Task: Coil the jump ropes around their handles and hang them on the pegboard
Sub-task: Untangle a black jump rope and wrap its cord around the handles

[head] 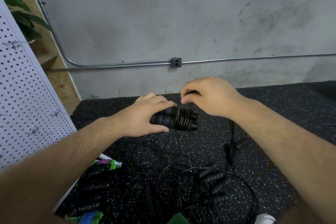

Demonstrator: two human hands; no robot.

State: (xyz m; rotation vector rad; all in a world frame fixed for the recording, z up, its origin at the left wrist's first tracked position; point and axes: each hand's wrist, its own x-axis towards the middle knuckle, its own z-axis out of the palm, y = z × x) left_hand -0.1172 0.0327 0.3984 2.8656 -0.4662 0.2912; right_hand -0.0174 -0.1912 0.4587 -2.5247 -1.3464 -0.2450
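My left hand [145, 114] grips a pair of black ribbed jump rope handles [181, 120] held side by side above the speckled floor. Several turns of thin black cable are wound around the handles near their right end. My right hand [205, 94] pinches that cable [180, 106] just above the coil, between thumb and fingers. The white pegboard [20, 96] with wire hooks [56, 113] leans at the left.
A tangle of loose black ropes and handles [209, 178] lies on the black rubber mat [272, 114] below my hands. Green and blue ropes [91, 217] lie at the bottom left. A grey wall with a conduit and outlet box [176, 62] stands behind.
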